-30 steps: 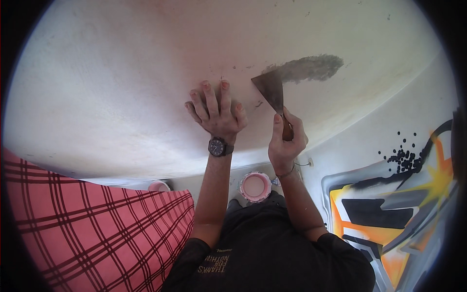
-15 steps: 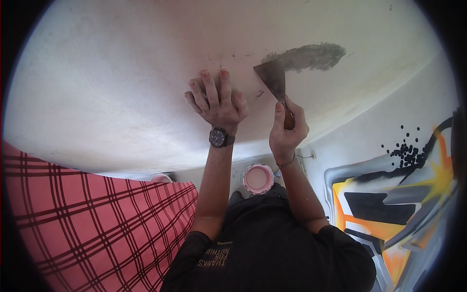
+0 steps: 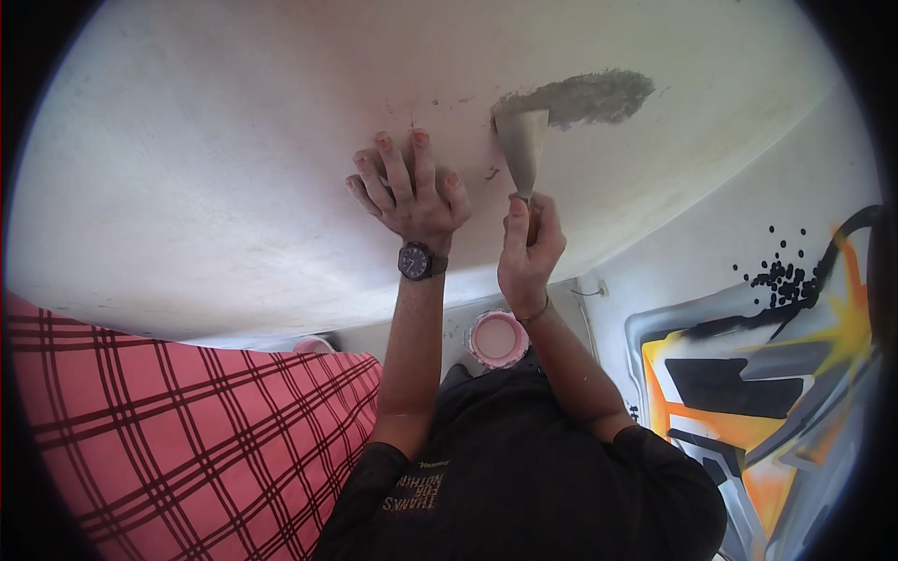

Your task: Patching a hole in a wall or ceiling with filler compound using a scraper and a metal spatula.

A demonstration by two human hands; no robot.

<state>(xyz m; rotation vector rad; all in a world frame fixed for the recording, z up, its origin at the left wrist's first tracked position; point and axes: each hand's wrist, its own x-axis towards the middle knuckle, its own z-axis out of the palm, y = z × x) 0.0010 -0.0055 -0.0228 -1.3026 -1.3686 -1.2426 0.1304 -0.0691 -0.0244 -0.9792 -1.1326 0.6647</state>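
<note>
My right hand (image 3: pixel 531 245) grips the handle of a putty knife (image 3: pixel 522 148), thumb along it. The wide metal blade points up and its edge meets the left end of a rough grey patch (image 3: pixel 599 97) on the pale wall (image 3: pixel 234 168). To the left, my left hand (image 3: pixel 410 192) lies against the wall with fingers spread and holds nothing. A dark watch (image 3: pixel 415 261) is on that wrist. Small dark chips and a thin crack mark the wall above the left fingertips and beside the blade.
A pink-rimmed bucket (image 3: pixel 498 338) stands on the floor below my arms. Another pink container (image 3: pixel 313 345) shows partly at left, behind a pink surface with dark checked lines (image 3: pixel 187 421). The right-hand wall carries a colourful painted mural (image 3: pixel 748 393), with a cable near the corner.
The putty knife has shifted slightly left and turned, so its blade now stands more upright and looks lighter. My left hand stays spread on the wall.
</note>
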